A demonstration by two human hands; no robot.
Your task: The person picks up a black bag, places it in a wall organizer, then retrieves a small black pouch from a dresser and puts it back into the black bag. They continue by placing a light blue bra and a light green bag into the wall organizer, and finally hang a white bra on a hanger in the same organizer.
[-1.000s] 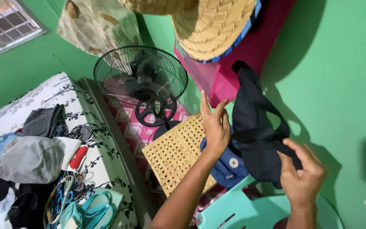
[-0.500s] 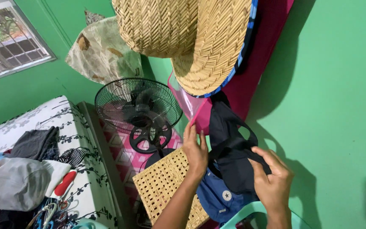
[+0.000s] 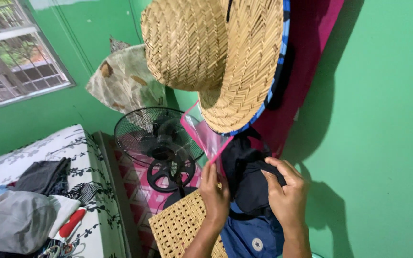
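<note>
At far left, clothes [image 3: 25, 215] lie piled on the bed [image 3: 96, 191]; a black fan [image 3: 158, 143] stands beside it. Left hand [image 3: 214, 193], fingers together, touches a pink-edged clear pouch [image 3: 204, 136] under the straw hat [image 3: 221, 57]. Right hand [image 3: 288, 196] grips the dark bag [image 3: 244, 186] hanging against the green wall [image 3: 378, 119].

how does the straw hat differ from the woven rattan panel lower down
The straw hat is domed with a curved, blue-edged brim; the rattan panel is flat and plain-edged. The hat's weave is tight herringbone, while the panel's is an open grid with small holes. The hat hangs high against the green wall; the panel sits low beside the left hand. Both are tan woven fibre.
</note>
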